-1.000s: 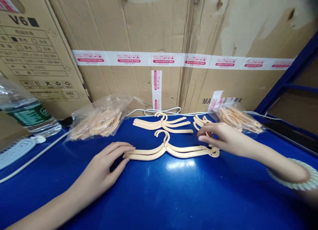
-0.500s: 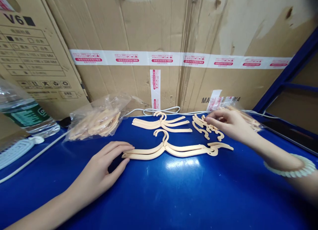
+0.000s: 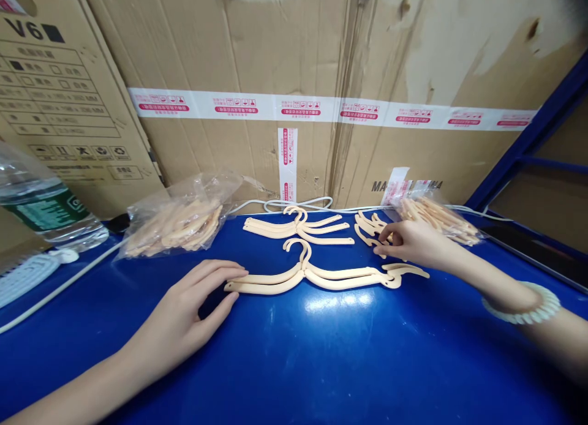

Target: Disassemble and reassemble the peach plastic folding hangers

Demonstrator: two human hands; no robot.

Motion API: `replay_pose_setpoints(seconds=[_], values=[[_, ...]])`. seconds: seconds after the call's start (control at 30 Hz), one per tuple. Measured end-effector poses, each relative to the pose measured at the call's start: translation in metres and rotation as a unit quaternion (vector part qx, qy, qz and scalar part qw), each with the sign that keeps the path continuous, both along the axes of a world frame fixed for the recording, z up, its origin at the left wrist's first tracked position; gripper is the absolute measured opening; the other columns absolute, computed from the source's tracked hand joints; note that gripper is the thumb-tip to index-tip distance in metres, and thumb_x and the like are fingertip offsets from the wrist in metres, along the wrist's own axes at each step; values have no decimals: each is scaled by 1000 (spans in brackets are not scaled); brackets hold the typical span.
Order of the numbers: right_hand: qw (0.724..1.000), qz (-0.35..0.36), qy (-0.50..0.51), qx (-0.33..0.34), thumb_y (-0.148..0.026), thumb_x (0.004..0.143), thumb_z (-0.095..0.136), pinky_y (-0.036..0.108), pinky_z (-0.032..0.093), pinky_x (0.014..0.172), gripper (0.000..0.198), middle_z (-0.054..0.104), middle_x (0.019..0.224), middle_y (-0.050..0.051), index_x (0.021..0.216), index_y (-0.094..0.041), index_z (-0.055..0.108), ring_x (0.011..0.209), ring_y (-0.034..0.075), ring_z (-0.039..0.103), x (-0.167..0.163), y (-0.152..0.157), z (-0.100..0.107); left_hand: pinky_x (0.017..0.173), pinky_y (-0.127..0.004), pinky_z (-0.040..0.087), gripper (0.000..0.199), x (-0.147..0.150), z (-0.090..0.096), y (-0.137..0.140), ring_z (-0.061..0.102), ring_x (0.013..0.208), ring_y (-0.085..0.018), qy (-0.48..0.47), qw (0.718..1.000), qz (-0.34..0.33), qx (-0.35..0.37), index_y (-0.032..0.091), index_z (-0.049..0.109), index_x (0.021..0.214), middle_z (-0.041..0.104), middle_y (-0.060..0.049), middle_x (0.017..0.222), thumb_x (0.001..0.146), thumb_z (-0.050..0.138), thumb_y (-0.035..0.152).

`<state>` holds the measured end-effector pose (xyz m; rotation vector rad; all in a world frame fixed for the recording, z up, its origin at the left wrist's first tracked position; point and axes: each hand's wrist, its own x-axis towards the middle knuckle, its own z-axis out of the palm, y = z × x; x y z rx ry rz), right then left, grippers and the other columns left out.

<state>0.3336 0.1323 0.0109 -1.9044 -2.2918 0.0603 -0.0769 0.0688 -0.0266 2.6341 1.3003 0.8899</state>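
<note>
A cream folding clothes hanger (image 3: 271, 286) lies in front of me, its two layers of arms spread and its hook pointing away. My left hand (image 3: 204, 299) has its fingertips and thumb around the hanger's left end. A curved end piece (image 3: 408, 269) sits at the hanger's right tip. Beyond it, my right hand (image 3: 407, 242) is over a small pile of curved hanger pieces (image 3: 364, 228), thumb and fingers pinching at one of them; the hand partly hides the pile. Another set of hangers (image 3: 271, 230) is stacked behind the first.
Clear bags of cream hanger parts stand at the back, one on the left (image 3: 179, 226) and one on the right (image 3: 441, 220). A water bottle (image 3: 50, 207), a pale hairbrush (image 3: 32, 278) and a white cable (image 3: 68, 287) are at left. Cardboard (image 3: 239, 155) walls the blue table's (image 3: 294, 370) back.
My right hand has come down and slightly toward me at the pile of small pieces, uncovering more of the right bag. My left hand stays at the hanger's end.
</note>
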Motion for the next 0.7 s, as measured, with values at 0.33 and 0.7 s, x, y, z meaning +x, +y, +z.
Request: replay_pose_setpoints(seconds=[0.33, 0.7], values=[[999, -50, -11, 0, -46, 73, 71, 27, 37, 50, 27, 67, 63, 3, 76, -18, 69, 59, 20, 62, -4, 6, -8, 94, -32, 47, 22, 2, 3, 1, 60, 107, -21, 4, 1000, -3, 22, 26, 58, 115, 64, -3, 114, 95, 52, 32], [998, -61, 20, -15, -38, 78, 65, 27, 35, 50, 24, 67, 62, 3, 62, -19, 65, 59, 19, 61, -7, 8, -10, 95, -36, 49, 24, -5, 13, 5, 61, 109, -23, 12, 999, 17, 48, 27, 58, 116, 65, -4, 116, 94, 52, 33]])
